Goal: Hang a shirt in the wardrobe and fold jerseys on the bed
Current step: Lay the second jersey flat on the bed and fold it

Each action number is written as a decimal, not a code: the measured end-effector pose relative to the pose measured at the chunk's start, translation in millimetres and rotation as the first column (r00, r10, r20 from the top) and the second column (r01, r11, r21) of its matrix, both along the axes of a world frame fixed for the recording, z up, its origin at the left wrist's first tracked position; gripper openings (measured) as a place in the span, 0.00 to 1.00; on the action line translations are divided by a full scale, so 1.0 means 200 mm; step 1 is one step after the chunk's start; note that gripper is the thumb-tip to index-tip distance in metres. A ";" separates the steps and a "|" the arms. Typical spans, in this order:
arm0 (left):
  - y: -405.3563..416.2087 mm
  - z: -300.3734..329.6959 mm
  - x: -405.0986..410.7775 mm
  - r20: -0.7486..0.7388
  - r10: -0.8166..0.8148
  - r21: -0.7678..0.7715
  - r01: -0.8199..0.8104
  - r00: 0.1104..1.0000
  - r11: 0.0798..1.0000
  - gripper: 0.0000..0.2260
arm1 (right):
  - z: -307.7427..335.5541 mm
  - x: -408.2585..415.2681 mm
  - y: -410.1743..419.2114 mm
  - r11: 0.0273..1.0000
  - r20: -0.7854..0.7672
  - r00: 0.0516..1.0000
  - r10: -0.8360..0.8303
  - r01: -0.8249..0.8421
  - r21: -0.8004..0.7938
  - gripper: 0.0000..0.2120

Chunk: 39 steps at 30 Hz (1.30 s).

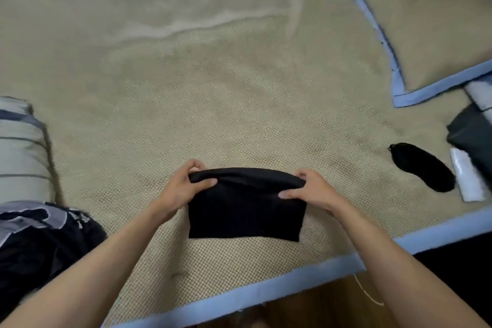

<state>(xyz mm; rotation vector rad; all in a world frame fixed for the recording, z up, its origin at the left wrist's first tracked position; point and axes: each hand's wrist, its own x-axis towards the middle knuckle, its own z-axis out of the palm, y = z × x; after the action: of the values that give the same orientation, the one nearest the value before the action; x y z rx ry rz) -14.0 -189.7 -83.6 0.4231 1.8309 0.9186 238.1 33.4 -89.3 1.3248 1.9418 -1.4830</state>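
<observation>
A black jersey (246, 210), folded into a small rectangle, lies on the woven beige bed mat (213, 104) near its blue-trimmed front edge. My left hand (183, 186) grips the jersey's upper left corner, thumb on top and fingers curled behind the fold. The upper right corner is held the same way by my right hand (310, 189). The top edge is lifted and rolled over between both hands.
A heap of dark and grey clothes (40, 234) lies at the left, below a striped rolled blanket (21, 152). A black eye mask (423, 166), a white item (467, 177) and dark folded cloth (474, 136) sit at the right. A blue-trimmed pillow (431, 34) is at the back right.
</observation>
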 end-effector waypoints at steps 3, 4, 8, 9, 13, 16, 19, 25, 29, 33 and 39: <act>0.16 0.32 -0.08 0.137 0.048 0.088 -0.060 0.989 0.994 0.20 | 0.40 0.10 0.00 0.890 -0.194 0.874 -0.446 0.411 -0.197 0.26; 0.23 0.45 -0.10 0.172 0.010 0.127 -0.032 0.985 0.991 0.27 | 0.58 0.12 -0.01 0.838 -0.242 0.804 -0.542 0.497 -0.225 0.26; 0.49 1.07 -0.09 0.232 -0.205 0.356 0.113 0.951 0.928 0.33 | 1.32 0.24 -0.06 0.724 -0.455 0.594 -0.664 0.662 -0.194 0.20; 0.53 1.27 -0.05 0.225 -0.262 0.416 0.151 0.938 0.897 0.28 | 1.52 0.29 -0.09 0.686 -0.504 0.536 -0.677 0.708 -0.169 0.18; 0.60 2.03 0.20 0.107 -0.492 0.631 0.323 0.864 0.705 0.17 | 2.28 0.54 -0.38 0.506 -0.749 0.301 -0.590 0.861 -0.052 0.14; 0.53 2.54 0.49 0.025 -0.597 0.762 0.371 0.802 0.531 0.15 | 2.72 0.77 -0.70 0.314 -0.884 0.193 -0.426 0.948 0.056 0.11; 0.41 2.92 0.81 -0.060 -0.675 0.840 0.402 0.735 0.363 0.13 | 3.04 1.02 -1.07 0.161 -0.939 0.133 -0.318 0.983 0.085 0.13; 0.04 3.34 1.45 -0.165 -0.827 0.888 0.446 0.537 0.113 0.14 | 3.46 1.45 -1.85 -0.063 -0.959 0.158 -0.236 0.982 0.178 0.11; -0.29 3.52 1.88 -0.254 -0.888 0.872 0.488 0.384 -0.039 0.16 | 3.60 1.70 -2.36 -0.186 -0.962 0.191 -0.197 0.956 0.228 0.09; -0.71 3.66 2.31 -0.371 -0.897 0.835 0.509 0.241 -0.208 0.29 | 3.65 1.95 -2.87 -0.314 -0.952 0.219 -0.215 0.907 0.280 0.11; -1.30 3.72 2.79 -0.496 -0.868 0.767 0.455 -0.027 -0.453 0.32 | 3.65 2.23 -3.48 -0.471 -0.934 0.233 -0.270 0.814 0.339 0.10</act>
<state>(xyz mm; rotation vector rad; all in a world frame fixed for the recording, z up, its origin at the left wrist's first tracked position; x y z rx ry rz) 543.3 -449.8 660.8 1.8310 -0.1168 0.6026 683.7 -662.7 640.3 3.8051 2.5748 -0.1037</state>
